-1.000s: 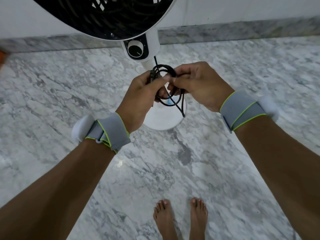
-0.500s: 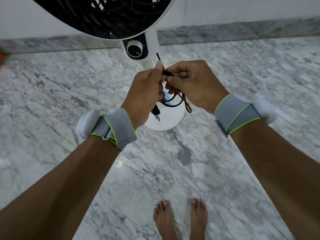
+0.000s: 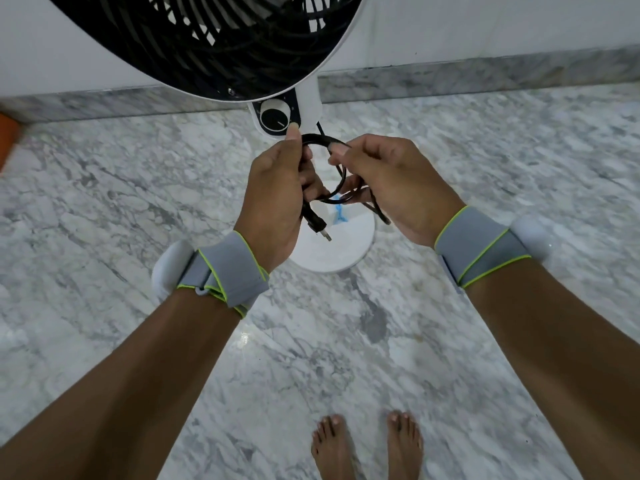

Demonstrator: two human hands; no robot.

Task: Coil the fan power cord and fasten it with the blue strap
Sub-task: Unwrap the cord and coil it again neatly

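Observation:
The black power cord hangs in loose loops between both hands, just below the fan's control dial. My left hand grips the loops, thumb raised, and the plug dangles below its palm. My right hand pinches the top of the coil and holds its lower strands. The blue strap shows as a small blue piece under the loops, over the white round fan base; whether it hangs from the cord or lies on the base I cannot tell.
The fan head with its black grille fills the top of the view, on a white stand. Grey marble floor spreads all round, with a marble skirting along the wall behind. My bare feet stand at the bottom. An orange thing sits at the left edge.
The hands have drawn slightly apart, opening the coil into a wider loop. The plug now hangs lower under my left palm. The view has tilted up, showing more of the fan head.

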